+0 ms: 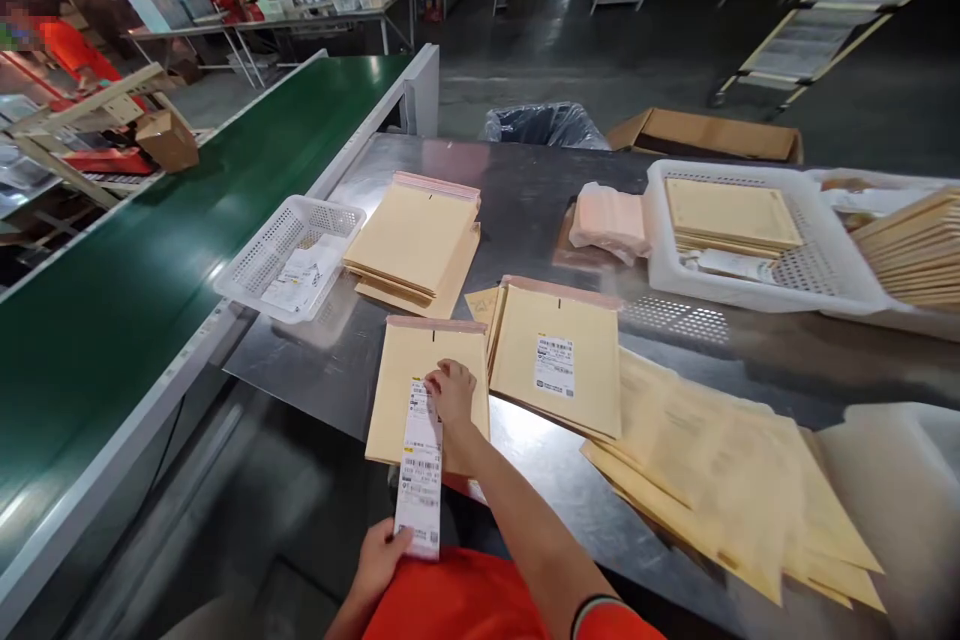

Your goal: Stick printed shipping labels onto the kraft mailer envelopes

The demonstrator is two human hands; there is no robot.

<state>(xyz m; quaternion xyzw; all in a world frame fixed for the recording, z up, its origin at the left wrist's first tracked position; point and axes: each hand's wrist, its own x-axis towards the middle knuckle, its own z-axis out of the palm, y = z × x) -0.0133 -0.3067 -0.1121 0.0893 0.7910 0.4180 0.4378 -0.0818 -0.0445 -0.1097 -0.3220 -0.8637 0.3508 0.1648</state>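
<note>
A long strip of white shipping labels [420, 465] runs from the table edge down toward my body. My left hand [381, 552] grips its lower end. My right hand [452, 395] pinches or presses its top end against a tan padded envelope [401, 375] lying at the front edge of the steel table [525, 185]. Just to the right lies another tan envelope [559, 360] with a white label stuck on it. Further right, several more envelopes [720, 470] are fanned out along the table edge.
A stack of tan envelopes [416, 240] and a white basket [289, 255] with papers sit at the left. A larger white basket [750, 230] holds envelopes at the right. A green conveyor belt [150, 250] runs along the left. People in orange work in the background.
</note>
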